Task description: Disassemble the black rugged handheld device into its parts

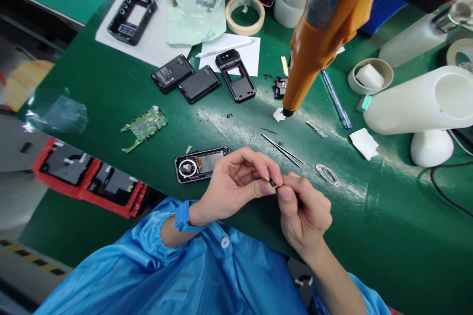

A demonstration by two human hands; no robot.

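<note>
Between the fingertips of both hands is a small dark part (273, 184), too small and covered to name. My left hand (240, 179) pinches it between thumb and fingers. From the other side, the thumb and index finger of my right hand (305, 206) close on it as well. Partly behind my left hand lies an opened handheld device housing (201, 163) with a round ring and a screen-like panel. Just beyond my fingers, a pair of tweezers (283, 150) rests on the green table. A coil of thin wire (327, 175) sits right of my right hand.
An orange electric screwdriver (321, 34) hangs over the table. A green circuit board (145, 127) lies at left, with batteries (199, 83) and a black back cover (236, 76) behind. A white cylinder bottle (417, 105) stands at right. Red trays (83, 192) sit below the left edge.
</note>
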